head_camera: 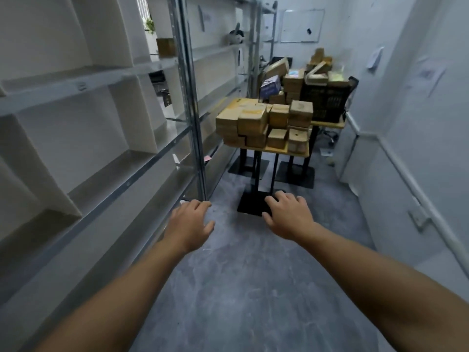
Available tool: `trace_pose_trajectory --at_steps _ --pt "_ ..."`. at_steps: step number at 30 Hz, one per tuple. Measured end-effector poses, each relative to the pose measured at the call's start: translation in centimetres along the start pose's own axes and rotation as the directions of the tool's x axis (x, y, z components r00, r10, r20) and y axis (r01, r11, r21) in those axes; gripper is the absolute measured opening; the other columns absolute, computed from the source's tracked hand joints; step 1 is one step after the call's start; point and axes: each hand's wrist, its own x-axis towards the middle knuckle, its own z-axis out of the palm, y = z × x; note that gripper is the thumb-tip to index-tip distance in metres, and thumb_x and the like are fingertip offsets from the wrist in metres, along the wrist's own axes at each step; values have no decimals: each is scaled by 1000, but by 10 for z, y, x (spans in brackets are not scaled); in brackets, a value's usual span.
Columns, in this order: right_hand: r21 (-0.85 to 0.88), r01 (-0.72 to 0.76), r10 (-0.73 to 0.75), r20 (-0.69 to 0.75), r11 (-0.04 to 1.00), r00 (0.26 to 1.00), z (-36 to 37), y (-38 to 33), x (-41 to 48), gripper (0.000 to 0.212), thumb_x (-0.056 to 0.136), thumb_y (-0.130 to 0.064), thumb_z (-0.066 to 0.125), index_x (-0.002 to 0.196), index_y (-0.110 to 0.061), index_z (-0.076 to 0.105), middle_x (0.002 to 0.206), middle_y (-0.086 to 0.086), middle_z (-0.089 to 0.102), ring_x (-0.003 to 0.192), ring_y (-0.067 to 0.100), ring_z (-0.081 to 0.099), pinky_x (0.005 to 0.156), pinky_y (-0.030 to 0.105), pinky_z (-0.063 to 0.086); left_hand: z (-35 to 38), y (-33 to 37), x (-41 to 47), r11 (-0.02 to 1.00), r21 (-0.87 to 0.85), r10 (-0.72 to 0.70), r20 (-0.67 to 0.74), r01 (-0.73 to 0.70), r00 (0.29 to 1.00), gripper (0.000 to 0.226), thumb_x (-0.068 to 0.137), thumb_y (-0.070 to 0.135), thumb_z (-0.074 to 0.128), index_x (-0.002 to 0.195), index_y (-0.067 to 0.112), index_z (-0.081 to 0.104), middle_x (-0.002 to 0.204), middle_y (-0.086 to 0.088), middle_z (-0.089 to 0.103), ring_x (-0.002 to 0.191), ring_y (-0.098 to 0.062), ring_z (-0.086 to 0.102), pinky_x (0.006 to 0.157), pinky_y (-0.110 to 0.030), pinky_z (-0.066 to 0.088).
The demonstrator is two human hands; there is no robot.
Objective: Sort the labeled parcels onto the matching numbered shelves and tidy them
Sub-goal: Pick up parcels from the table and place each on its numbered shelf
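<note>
left fingers: loosely bent, slightly spread, palm down, nothing in them. left hand is stretched out in front, over the floor.
right fingers: same, relaxed with a slight curl, holding nothing. right hand is level with the left, with a clear gap between the two.
parcels: brown cardboard boxes in a stack, well beyond both sets of fingertips, ahead and a bit to the right-hand side. No finger touches them. Labels too small to read.
table: wooden top under the parcels, black legs. In frame the right fingertips overlap its black base plate, which lies on the floor beneath them.
shelves: metal rack with white dividers, running along outside the left fingers. Its upright post rises just past the left fingertips.
shelf tag: small label on a shelf edge, blurred, unreadable.
lone box: brown, on an upper shelf, high and far ahead of the left fingers.
crate: black, behind the parcels, with more boxes piled on and beside it, well past the right fingers.
floor: grey, mottled, under both hands.
whiteboard: on the back wall, farthest from the fingers.
</note>
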Motion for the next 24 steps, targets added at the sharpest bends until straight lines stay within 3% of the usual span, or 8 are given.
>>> trace_pose_trajectory --at_steps 10,24 --pt "-21 -95 96 33 995 995 21 58 97 46 102 -50 38 138 -24 45 143 7 47 135 31 42 113 51 30 36 15 146 990 17 140 13 -140 990 54 93 47 52 142 26 42 136 3 51 123 -21 46 100 -38 36" --pt "43 -208 209 -36 977 977 11 81 316 47 100 -48 41 137 -21 48 135 7 52 126 31 49 103 46 39 49 -18 396 954 55 295 1 -295 955 50 94 47 48 140 27 42 135 4 50 123 -22 44 98 -38 38"
